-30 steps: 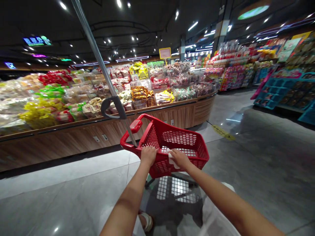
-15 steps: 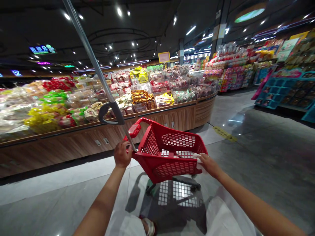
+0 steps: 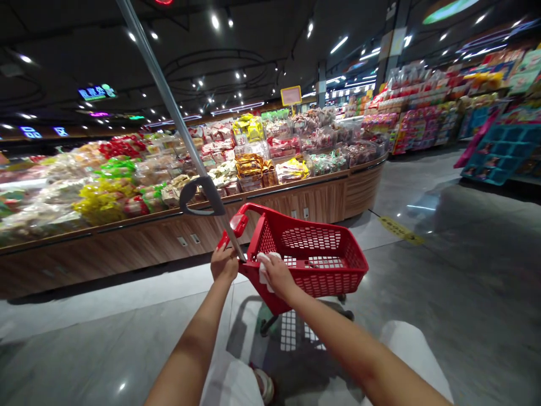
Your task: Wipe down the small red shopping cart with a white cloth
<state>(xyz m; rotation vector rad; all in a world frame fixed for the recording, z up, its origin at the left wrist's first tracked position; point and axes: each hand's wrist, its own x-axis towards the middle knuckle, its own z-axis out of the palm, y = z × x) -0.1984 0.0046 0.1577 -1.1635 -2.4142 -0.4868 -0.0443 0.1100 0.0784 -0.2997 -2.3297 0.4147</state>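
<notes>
A red plastic shopping cart with lattice sides stands in front of me, its basket bare apart from a small dark piece on the bottom. My left hand is closed round the cart's handle at its near end, beside a grey metal pole. The pole rises from that corner and carries a grey loop-shaped holder. My right hand presses a white cloth over the near top rim, close to the handle end. The fingertips are partly hidden by the cloth.
A long wood-panelled counter piled with bagged snacks runs behind the cart. Stacked goods and a blue display rack stand at the right. A yellow floor sticker lies on the grey floor.
My right hand has slid the cloth left along the near rim, from the far front corner to near the handle. My left hand stays at the handle. The view has shifted slightly left.
</notes>
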